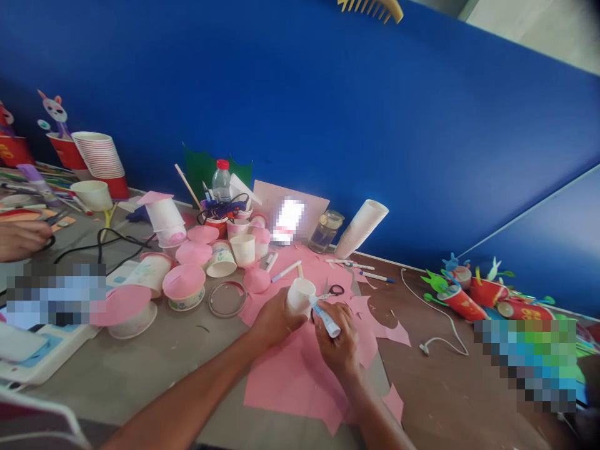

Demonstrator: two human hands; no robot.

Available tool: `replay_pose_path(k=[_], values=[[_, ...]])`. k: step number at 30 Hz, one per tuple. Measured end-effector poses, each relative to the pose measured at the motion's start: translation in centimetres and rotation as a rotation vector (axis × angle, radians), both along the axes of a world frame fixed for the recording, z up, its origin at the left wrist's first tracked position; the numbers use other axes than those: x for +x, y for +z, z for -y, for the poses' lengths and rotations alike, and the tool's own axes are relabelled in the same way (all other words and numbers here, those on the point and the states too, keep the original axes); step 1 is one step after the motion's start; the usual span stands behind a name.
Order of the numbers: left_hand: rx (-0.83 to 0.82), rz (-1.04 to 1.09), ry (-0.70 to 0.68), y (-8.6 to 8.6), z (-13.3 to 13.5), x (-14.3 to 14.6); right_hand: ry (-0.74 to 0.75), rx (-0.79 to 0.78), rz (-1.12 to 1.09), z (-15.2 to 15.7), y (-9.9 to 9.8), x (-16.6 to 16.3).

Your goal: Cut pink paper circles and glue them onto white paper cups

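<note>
Just above the pink paper [281, 387], my left hand [274, 319] is wrapped round a small white paper cup [300, 295]. A thick white and light-blue marker [327, 319] is gripped in my right hand [338, 340]. The marker's upper end is at the cup's right side; whether it touches the cup I cannot tell. Scissors [335, 290] with dark handles lie right behind the hands, partly hidden. Pens [287, 270] rest on the pink sheet behind the cup.
Paper cups with pink paper tops [185, 281] crowd the left. A tape roll [227, 299], lit phone [288, 219], glass jar [327, 230] and cup stack [360, 228] stand behind. A white cable [440, 306] and decorated red cups [487, 294] lie right. Another person's hand [23, 240] is far left.
</note>
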State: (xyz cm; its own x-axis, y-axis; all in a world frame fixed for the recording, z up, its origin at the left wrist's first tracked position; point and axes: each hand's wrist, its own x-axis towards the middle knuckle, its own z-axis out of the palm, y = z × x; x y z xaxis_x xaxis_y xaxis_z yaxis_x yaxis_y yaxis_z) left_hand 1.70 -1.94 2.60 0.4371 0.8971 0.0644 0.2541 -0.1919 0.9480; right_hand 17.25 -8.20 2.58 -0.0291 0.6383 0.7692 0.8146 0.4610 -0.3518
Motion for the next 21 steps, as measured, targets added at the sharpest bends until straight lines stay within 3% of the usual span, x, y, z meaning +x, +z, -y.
replay_pose_path(k=[7, 16, 21], values=[[0.010, 0.050, -0.174, 1.3, -0.1, -0.5, 0.091, -0.086, -0.225, 0.1, 0.1, 0.7], [-0.150, 0.100, -0.272, -0.5, -0.9, -0.8, 0.065, -0.109, -0.388, 0.1, -0.2, 1.6], [-0.218, 0.159, -0.375, -0.2, -0.6, -0.9, 0.050, -0.217, -0.595, -0.3, -0.3, 2.2]])
